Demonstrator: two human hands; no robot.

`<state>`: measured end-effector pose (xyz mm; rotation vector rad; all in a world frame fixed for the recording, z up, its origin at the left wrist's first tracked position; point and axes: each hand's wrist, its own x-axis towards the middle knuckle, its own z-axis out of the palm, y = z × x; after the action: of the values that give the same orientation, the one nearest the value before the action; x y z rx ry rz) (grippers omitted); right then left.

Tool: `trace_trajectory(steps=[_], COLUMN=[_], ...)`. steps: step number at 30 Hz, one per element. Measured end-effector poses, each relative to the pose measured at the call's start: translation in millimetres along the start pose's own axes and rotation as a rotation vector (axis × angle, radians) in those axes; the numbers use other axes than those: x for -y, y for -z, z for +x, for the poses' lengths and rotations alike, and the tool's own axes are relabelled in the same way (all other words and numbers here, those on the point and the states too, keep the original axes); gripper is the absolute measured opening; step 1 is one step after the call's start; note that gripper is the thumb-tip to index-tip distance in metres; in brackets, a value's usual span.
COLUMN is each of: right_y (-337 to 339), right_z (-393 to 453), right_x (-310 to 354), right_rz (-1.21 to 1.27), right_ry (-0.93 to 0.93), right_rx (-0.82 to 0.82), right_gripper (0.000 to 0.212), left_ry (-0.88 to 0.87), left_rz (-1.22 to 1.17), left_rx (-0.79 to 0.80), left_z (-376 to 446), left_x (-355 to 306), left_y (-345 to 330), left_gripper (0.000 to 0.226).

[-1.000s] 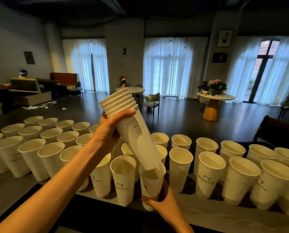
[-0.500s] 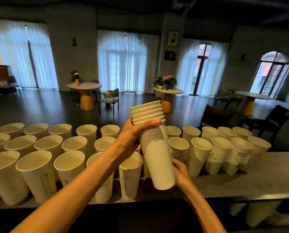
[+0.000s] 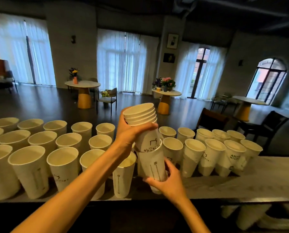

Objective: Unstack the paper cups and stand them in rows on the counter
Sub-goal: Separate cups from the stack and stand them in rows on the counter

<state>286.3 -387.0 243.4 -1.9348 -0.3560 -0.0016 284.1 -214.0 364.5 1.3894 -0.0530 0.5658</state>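
Note:
My left hand point(image 3: 132, 133) grips a stack of white paper cups point(image 3: 143, 118) near its rims, held above the counter point(image 3: 241, 184). My right hand point(image 3: 167, 180) holds the bottom cup point(image 3: 153, 163) by its lower part; that cup has slid partly down off the stack and still overlaps it. Several white cups point(image 3: 64, 162) stand upright in rows on the counter to the left, and more cups point(image 3: 211, 153) stand in rows to the right.
The counter's right end point(image 3: 266, 174) shows bare grey surface. More cups point(image 3: 248, 216) lie on a lower shelf at the bottom right. Beyond the counter are round tables point(image 3: 83, 84), chairs point(image 3: 261, 126) and curtained windows.
My right hand has pulled the bottom cup partly down off the stack. The stack has tilted slightly and the view has shifted a little to the left.

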Motion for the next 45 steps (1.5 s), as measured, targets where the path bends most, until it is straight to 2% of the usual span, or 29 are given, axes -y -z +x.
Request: trace_trajectory(steps=[4, 8, 10, 14, 17, 19, 22, 24, 25, 28, 29, 31, 33, 34, 35, 36, 38, 39, 41, 43, 45], right_y=[-11.0, -18.7, -22.4, -22.5, -10.6, 2.5, 34.3, 62.5, 82.7, 116.1, 118.9, 120.7, 124.9, 129.0, 134.7, 141.2, 151.4, 151.9, 150.1, 143.6, 140.6], right_z=[9.4, 27.7, 31.6, 38.6, 39.3, 39.2, 37.8, 35.9, 30.3, 26.1, 29.8, 32.2, 39.5, 46.2, 48.2, 49.4, 52.7, 53.9, 50.5, 50.3, 49.2], right_x=[-38.5, -55.1, -57.7, -57.8, -61.0, -62.2, -60.0, -61.4, -58.0, -51.9, -51.2, -51.0, -57.1, -62.3, -63.4, -64.4, -55.0, -52.0, -42.4, -38.5, -43.2], right_rz=[0.062, 0.062, 0.045, 0.018, -0.065, -0.163, -0.093, -0.028, -0.023, 0.056, 0.081, 0.102, 0.276, 0.392, 0.484, 0.583, 0.745, 0.741, 0.585, 0.408, 0.261], right_ry=[-0.133, -0.208, -0.195, -0.158, -0.133, -0.177, -0.127, -0.174, -0.197, -0.21, -0.201, -0.217, -0.202, -0.214, -0.228, -0.215, -0.157, -0.077, -0.019, -0.021, -0.022], right_rx=[-0.026, 0.154, 0.231, 0.252, 0.36, 0.382, 0.36, 0.32, 0.344, 0.401, 0.449, 0.502, 0.437, 0.385, 0.347, 0.354, 0.423, 0.477, 0.494, 0.387, 0.25], right_gripper=[0.088, 0.096, 0.096, 0.101, 0.097, 0.086, 0.055, 0.049, 0.05, 0.055, 0.05, 0.019, 0.013, 0.018, 0.036, 0.051, 0.063, 0.068, 0.085, 0.086, 0.083], left_ry=[-0.029, -0.099, -0.122, -0.15, -0.153, -0.128, -0.071, -0.021, 0.005, 0.054, 0.062, 0.085, 0.088, 0.087, 0.095, 0.103, 0.127, 0.138, 0.156, 0.152, 0.077], left_rz=[-0.089, -0.116, -0.113, -0.074, -0.06, -0.047, -0.035, -0.046, -0.043, -0.044, -0.056, -0.081, -0.069, -0.051, -0.035, -0.027, -0.03, -0.041, -0.058, -0.031, 0.048], left_rx=[-0.114, -0.216, -0.235, -0.222, -0.176, -0.124, -0.005, 0.074, 0.113, 0.171, 0.184, 0.197, 0.217, 0.24, 0.262, 0.269, 0.252, 0.236, 0.199, 0.163, 0.123], left_z=[12.6, 16.3, 14.9, 10.2, 8.2, 8.9, 13.0, 14.6, 15.3, 14.6, 14.9, 14.2, 15.0, 16.3, 15.1, 14.8, 14.0, 14.3, 14.6, 15.7, 17.0], left_x=[-14.4, -26.6, -30.6, -37.0, -43.1, -45.1, -37.8, -26.2, -18.1, 0.2, 4.2, 8.0, 8.1, 7.6, 9.0, 10.0, 14.7, 17.6, 23.1, 25.4, 27.9], left_y=[10.0, 14.4, 14.0, 7.2, -12.1, -28.7, -58.2, -82.2, -95.8, -124.7, -131.5, -139.9, -142.8, -143.0, -143.3, -144.6, -148.9, -150.9, -152.8, -151.3, -146.7], left_gripper=[0.102, 0.096, 0.096, 0.101, 0.114, 0.118, 0.102, 0.084, 0.083, 0.09, 0.09, 0.094, 0.102, 0.103, 0.101, 0.102, 0.109, 0.106, 0.09, 0.088, 0.091])
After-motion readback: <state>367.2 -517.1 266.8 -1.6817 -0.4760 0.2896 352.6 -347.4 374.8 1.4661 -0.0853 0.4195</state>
